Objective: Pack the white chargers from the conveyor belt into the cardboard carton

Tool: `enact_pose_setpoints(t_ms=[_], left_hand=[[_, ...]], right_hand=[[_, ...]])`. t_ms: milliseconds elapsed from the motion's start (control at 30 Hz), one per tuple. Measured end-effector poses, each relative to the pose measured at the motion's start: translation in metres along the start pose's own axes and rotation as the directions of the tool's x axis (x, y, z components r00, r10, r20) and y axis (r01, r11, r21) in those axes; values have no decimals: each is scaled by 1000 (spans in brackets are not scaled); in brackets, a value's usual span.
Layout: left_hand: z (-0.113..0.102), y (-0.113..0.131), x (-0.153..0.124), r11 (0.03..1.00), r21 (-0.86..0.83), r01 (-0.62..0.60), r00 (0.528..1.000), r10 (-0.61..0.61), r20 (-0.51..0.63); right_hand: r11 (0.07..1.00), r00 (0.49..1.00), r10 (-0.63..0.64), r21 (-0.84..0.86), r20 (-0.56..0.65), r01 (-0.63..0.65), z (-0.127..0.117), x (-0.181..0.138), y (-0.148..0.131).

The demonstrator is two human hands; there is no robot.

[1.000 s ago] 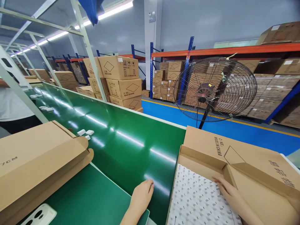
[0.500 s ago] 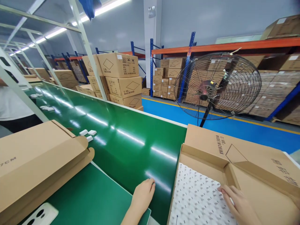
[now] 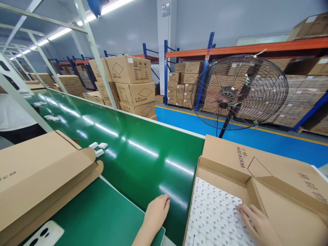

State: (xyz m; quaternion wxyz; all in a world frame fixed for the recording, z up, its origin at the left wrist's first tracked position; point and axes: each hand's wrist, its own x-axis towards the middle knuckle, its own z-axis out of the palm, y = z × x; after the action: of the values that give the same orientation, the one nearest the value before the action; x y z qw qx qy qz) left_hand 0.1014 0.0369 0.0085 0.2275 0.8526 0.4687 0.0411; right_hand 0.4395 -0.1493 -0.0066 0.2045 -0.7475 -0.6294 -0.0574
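flat carton: far left on the table, beside white part, untouched.
belt: green, three small white pieces lying on it.
left hand: resting at belt edge, fingers together, empty.
right hand: fingers spread, flat on dotted sheet.
open box: sheet lies inside on the floor.
tip: probably press sheet evenly into the corners, no curled edge.

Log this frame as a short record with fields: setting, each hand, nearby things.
setting: warehouse line with a green conveyor belt
left hand: resting flat on the belt edge, holding nothing
right hand: fingers spread on the white dotted sheet inside the open carton
near left: folded cardboard box; white phone case
on belt: small white parts
background: standing fan, stacked cartons
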Motion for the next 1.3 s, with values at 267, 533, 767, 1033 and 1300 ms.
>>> enact_pose_setpoints(t_ms=[267,533,767,1033,1300], left_hand=[[1,-1,1,1000,0,-4,1000,4,4],[3,-2,1,1000,-11,-11,1000,10,-8],[0,-1,2,1000,1,9,1000,-9,-2],[-6,3,-1,1000,13,28,999,-29,42],[-7,5,-1,999,14,32,998,-33,48]], right_hand=[[999,997,34,16,62,-36,-1,1,-2],[999,998,-1,-34,70,3,-4,13,-15],[998,984,-57,20,166,54,-11,32,-34],[999,997,-44,-28,66,46,-13,27,-30],[999,1000,-24,-44,11,25,-12,27,-29]])
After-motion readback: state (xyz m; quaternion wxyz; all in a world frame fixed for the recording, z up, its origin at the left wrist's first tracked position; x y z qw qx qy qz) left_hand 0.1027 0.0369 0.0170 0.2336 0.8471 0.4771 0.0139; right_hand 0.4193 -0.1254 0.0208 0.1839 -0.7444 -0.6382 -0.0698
